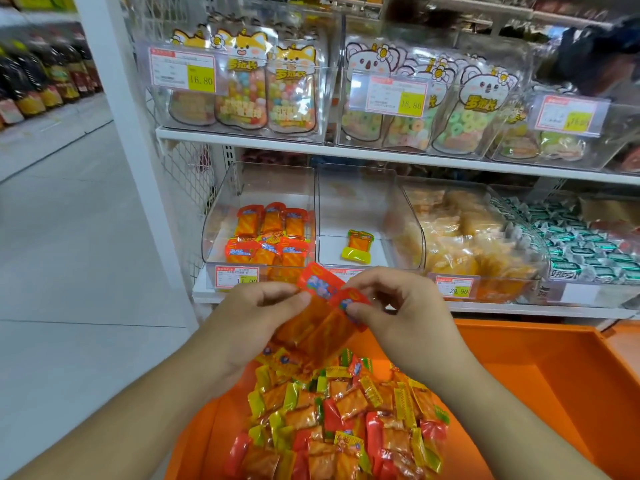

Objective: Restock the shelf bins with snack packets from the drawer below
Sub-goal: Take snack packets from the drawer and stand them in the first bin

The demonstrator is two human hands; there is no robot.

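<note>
Held just above the open orange drawer (519,368), in front of the lower shelf: two small red-and-orange plastic snack packets (325,306), side by side, red printed tops up, clear orange bodies hanging down. Pinched at the red top edges: by the left hand (256,313) on the left packet, by the right hand (398,306) on the right one. Both grips clamped on the packets, thumb against curled fingers; whether more packets hide behind these two, not possible to tell.

To do this step well, in my judgement:

- Keep the pinch on the flat sealed tops, not on the soft bodies, so nothing is squeezed.
- Square the two packets together before lifting, red ends the same way.
- Match the colour first. Same red packets already in the clear plastic bin at the left (258,233), standing in rows, so probably the right place for these.
- Lift over the front lip of that bin, above the red-and-yellow price label (237,277), and set the packets upright beside the rows, not drop them.
- Leave the middle clear bin (356,216) for the other sort: only one yellow-green and orange packet (358,245) lying in it, nearly empty.

Below the hands, a mixed heap of red and yellow-green packets (346,417) in the drawer; sorting by colour while picking saves later correction. Further right, a clear bin of pale yellow packets (467,237), well filled. Above, tall clear bags of coloured sweets (242,84) on the upper shelf, not part of this step.
</note>
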